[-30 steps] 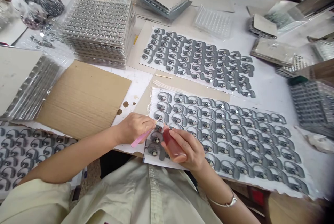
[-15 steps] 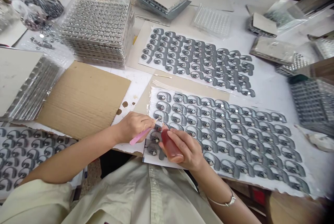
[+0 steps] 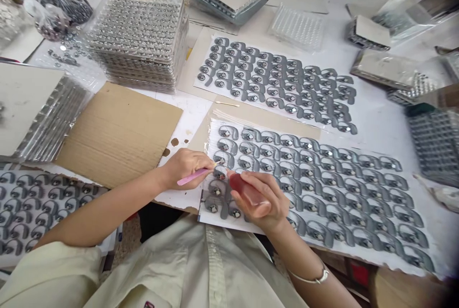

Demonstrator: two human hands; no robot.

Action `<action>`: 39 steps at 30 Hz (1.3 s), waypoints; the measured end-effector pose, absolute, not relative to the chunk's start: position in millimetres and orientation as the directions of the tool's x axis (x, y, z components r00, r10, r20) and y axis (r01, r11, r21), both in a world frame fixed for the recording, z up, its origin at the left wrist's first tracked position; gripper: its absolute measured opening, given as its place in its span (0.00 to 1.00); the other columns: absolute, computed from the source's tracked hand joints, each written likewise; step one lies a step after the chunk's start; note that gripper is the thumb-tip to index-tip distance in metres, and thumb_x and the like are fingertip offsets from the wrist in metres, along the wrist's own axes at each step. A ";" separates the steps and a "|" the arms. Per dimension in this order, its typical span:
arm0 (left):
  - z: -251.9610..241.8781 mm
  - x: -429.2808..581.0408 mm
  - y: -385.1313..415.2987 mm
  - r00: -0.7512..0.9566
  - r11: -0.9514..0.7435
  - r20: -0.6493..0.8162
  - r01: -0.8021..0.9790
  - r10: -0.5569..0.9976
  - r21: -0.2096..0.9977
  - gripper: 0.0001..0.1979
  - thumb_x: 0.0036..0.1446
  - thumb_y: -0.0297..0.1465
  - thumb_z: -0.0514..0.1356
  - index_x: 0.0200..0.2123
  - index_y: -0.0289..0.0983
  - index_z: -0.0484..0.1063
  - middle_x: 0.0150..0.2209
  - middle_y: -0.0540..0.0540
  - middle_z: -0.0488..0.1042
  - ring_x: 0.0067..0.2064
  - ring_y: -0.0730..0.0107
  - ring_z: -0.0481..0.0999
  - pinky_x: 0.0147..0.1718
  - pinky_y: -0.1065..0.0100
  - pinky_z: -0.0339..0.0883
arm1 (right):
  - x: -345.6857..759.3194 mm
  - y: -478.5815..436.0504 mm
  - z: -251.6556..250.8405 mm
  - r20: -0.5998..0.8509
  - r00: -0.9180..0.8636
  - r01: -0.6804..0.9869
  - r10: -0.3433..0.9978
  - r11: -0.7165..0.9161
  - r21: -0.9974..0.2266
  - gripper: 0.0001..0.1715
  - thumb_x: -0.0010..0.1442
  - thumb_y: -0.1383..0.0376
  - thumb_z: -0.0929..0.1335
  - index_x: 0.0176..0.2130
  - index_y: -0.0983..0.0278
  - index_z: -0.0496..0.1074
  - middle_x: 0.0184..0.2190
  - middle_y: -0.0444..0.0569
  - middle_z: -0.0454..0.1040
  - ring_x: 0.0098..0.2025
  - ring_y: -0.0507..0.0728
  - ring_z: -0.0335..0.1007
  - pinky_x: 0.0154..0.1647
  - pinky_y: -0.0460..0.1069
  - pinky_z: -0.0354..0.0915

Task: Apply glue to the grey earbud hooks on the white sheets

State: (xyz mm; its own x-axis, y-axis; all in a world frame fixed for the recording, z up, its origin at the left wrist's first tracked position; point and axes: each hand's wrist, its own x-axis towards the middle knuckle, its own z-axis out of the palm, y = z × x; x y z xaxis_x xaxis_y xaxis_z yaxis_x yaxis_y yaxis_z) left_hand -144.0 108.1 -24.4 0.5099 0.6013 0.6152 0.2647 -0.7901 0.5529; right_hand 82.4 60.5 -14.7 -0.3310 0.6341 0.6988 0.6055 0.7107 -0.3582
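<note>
My left hand [image 3: 188, 167] is closed on a slim pink tool [image 3: 193, 177], its pale tip over the left column of grey hook-shaped pieces. Whether the tool is tweezers or a stick I cannot make out. In my right hand [image 3: 270, 198] is a red squeeze bottle [image 3: 247, 194], lying tilted with its narrow nozzle close to the tool's tip. Just below both tips sits one hook-shaped piece [image 3: 220, 172] with a shiny centre. Rows of like pieces cover the white sheet [image 3: 210, 219]; my right hand hides some of them.
Beyond lies a second sheet of pieces [image 3: 276, 73], with a cotton swab [image 3: 227, 104] nearer me. Brown cardboard [image 3: 122, 131] lies to the left, before a tall stack of clear trays [image 3: 136, 40]. More trays [image 3: 433, 140] stand at the right.
My right hand has swung a little to the right, laying the bottle over more, while its nozzle stays near the same piece. My left hand keeps nearly its place. The whole view has shifted slightly.
</note>
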 end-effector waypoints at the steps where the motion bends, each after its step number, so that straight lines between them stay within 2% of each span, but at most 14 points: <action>1: -24.8 -144.4 108.2 0.511 -0.780 0.604 0.260 0.611 0.570 0.02 0.56 0.24 0.59 0.34 0.34 0.70 0.32 0.45 0.80 0.35 0.69 0.80 0.35 0.72 0.75 | 83.1 61.5 -14.4 0.696 -0.309 0.605 0.648 0.699 -0.381 0.28 0.54 0.66 0.73 0.52 0.63 0.64 0.34 0.51 0.75 0.33 0.56 0.73 0.30 0.49 0.73; 6: -23.9 -145.0 108.6 0.508 -0.771 0.598 0.250 0.620 0.586 0.03 0.56 0.24 0.59 0.34 0.35 0.69 0.32 0.45 0.80 0.34 0.69 0.80 0.35 0.71 0.74 | 84.4 63.1 -12.8 0.676 -0.278 0.627 0.683 0.662 -0.411 0.19 0.54 0.66 0.73 0.46 0.64 0.70 0.33 0.50 0.75 0.33 0.56 0.73 0.29 0.50 0.72; 24: -24.1 -146.8 110.5 0.518 -0.676 0.493 0.254 0.699 0.692 0.01 0.56 0.26 0.60 0.32 0.35 0.72 0.31 0.46 0.80 0.33 0.70 0.80 0.35 0.71 0.72 | 80.4 66.0 -10.2 0.666 -0.313 0.589 0.677 0.689 -0.423 0.17 0.56 0.65 0.71 0.46 0.64 0.69 0.33 0.51 0.75 0.33 0.57 0.73 0.29 0.51 0.73; 33: -25.5 -147.7 111.8 0.500 -0.627 0.455 0.253 0.737 0.737 0.01 0.55 0.26 0.62 0.32 0.35 0.74 0.31 0.45 0.80 0.33 0.69 0.80 0.34 0.71 0.72 | 79.0 65.4 -13.8 0.673 -0.337 0.564 0.659 0.713 -0.416 0.20 0.56 0.66 0.72 0.48 0.65 0.68 0.35 0.53 0.75 0.36 0.57 0.74 0.32 0.50 0.74; 39: -23.9 -148.2 111.8 0.507 -0.586 0.404 0.273 0.762 0.763 0.02 0.55 0.27 0.62 0.31 0.35 0.75 0.32 0.44 0.80 0.34 0.68 0.80 0.35 0.70 0.73 | 80.9 62.9 -14.6 0.651 -0.339 0.582 0.679 0.696 -0.422 0.21 0.56 0.64 0.72 0.49 0.62 0.68 0.35 0.52 0.75 0.35 0.57 0.74 0.31 0.51 0.74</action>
State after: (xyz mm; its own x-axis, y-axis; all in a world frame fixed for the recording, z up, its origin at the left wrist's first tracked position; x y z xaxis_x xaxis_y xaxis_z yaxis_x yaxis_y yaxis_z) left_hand -148.2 111.8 -23.9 0.5071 0.7615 0.4036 0.2730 -0.5861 0.7628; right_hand 80.9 62.9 -14.6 -0.3394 0.6788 0.6512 0.5816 0.6955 -0.4218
